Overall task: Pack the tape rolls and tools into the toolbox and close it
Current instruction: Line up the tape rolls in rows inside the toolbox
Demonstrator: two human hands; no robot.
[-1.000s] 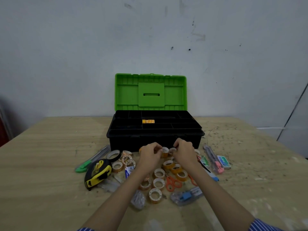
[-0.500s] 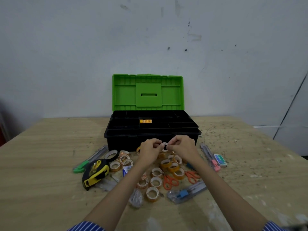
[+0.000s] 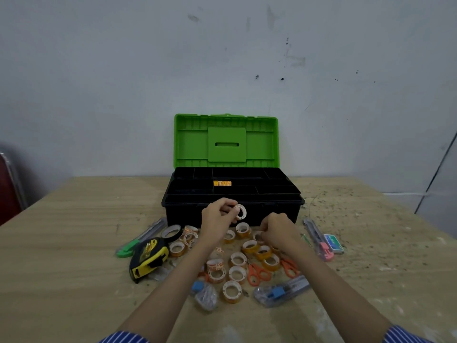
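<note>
The black toolbox (image 3: pixel 272 200) stands on the table with its green lid (image 3: pixel 226 142) raised; one orange tape roll (image 3: pixel 222 183) lies in its top tray. My left hand (image 3: pixel 217 215) pinches a small white-cored tape roll (image 3: pixel 241 212) in front of the box's front wall. Lower down, my right hand (image 3: pixel 278 230) has its fingers curled onto another roll (image 3: pixel 258 235) in the pile. Several tape rolls (image 3: pixel 237 273) lie scattered below both hands.
Left of the pile lie a yellow-black tape measure (image 3: pixel 148 256), a green utility knife (image 3: pixel 138 240) and a black tape roll (image 3: pixel 171 232). Orange scissors (image 3: pixel 258 272), a clear blue cutter (image 3: pixel 282 290), a pink cutter (image 3: pixel 319 240) and a small blue box (image 3: pixel 333 245) lie to the right.
Both hands were together on one roll. My left hand has lifted that roll alone, and my right hand has dropped to the right onto another roll in the pile.
</note>
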